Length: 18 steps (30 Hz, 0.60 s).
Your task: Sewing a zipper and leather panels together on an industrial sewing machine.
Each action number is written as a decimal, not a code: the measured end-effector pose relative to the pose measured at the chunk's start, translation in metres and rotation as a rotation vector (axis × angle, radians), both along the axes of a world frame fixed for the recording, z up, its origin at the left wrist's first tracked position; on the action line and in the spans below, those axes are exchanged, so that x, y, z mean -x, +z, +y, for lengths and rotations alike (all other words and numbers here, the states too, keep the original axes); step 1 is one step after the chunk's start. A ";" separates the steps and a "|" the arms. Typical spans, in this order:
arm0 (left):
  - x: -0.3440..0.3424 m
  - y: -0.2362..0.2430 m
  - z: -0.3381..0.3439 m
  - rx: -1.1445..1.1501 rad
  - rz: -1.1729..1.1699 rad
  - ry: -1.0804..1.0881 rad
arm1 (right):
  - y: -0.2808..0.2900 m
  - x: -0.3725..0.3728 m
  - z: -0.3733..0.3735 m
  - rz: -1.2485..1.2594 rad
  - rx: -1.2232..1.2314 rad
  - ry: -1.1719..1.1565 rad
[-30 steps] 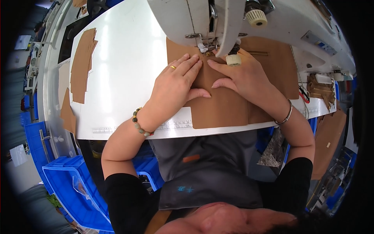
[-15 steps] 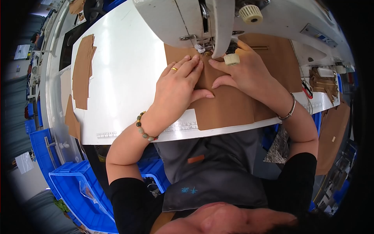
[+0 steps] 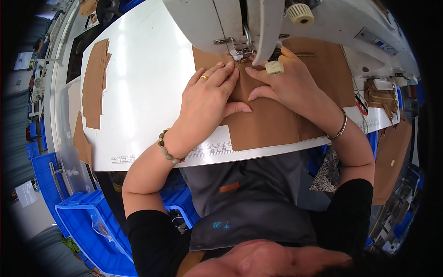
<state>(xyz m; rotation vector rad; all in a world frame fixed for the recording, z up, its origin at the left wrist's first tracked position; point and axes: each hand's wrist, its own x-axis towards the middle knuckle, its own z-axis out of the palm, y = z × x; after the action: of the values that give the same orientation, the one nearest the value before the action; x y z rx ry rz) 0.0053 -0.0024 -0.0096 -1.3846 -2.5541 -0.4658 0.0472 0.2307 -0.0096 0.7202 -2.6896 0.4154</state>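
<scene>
both hands are flat on a brown leather piece (image 3: 267, 122) lying on the white table (image 3: 143, 92), right under the sewing machine (image 3: 240, 23). left hand (image 3: 207, 99) is spread open, palm down, fingers pressed onto the leather with the tips just beside the presser foot (image 3: 237, 50). right hand (image 3: 290, 85) lies flat on the other side of the foot, fingers stretched toward it, nothing pinched. the leather's near edge hangs slightly past the table's front edge below the machine. more brown pieces (image 3: 94, 83) sit well off to the left of the machine, and a blue crate (image 3: 87, 226) stands under the table.
</scene>
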 end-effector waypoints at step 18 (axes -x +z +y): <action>0.005 -0.001 0.003 -0.007 0.018 0.013 | -0.007 0.007 0.003 0.048 -0.019 -0.004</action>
<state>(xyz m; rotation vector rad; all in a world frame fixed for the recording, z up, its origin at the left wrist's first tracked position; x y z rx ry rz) 0.0003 0.0005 -0.0103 -1.3634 -2.5432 -0.4577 0.0407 0.2335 -0.0165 0.7211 -2.6532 0.3670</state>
